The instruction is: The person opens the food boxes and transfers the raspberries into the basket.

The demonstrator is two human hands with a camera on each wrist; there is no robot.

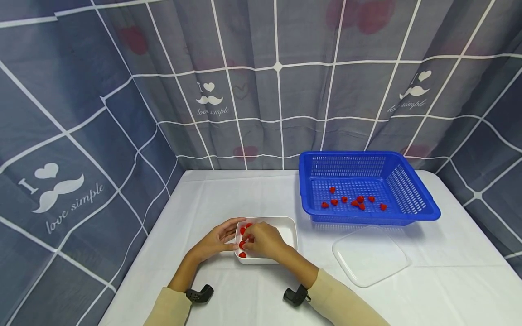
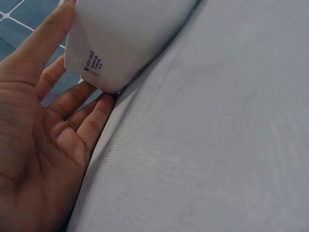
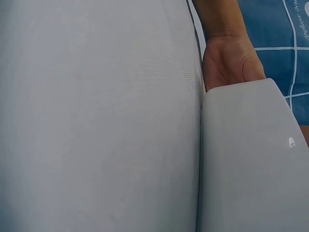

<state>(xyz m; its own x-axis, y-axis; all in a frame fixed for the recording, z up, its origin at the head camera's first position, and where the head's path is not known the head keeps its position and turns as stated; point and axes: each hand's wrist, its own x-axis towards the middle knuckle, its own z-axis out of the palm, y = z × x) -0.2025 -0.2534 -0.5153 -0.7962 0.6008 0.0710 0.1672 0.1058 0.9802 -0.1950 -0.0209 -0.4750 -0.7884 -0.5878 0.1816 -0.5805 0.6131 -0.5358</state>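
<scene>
A white rectangular food container point(image 1: 288, 228) sits on the table with several small red berries along its left end. My left hand point(image 1: 213, 241) holds that end, thumb at the near corner and fingers at the far one. In the left wrist view, its fingers lie against the container's printed outer wall point(image 2: 108, 53). My right hand point(image 1: 266, 240) reaches in over the container, its curled fingertips pinching a red berry point(image 1: 242, 245) by the left wall. From the right wrist view, the container's wall point(image 3: 251, 145) hides those fingertips.
A blue perforated basket point(image 1: 422, 206) stands at the back right, with several red berries point(image 1: 360, 199) scattered on its floor. In front of it lies a translucent lid point(image 1: 371, 258), flat on the white tablecloth point(image 1: 244, 294). A grey checked curtain point(image 1: 261, 99) hangs behind the table.
</scene>
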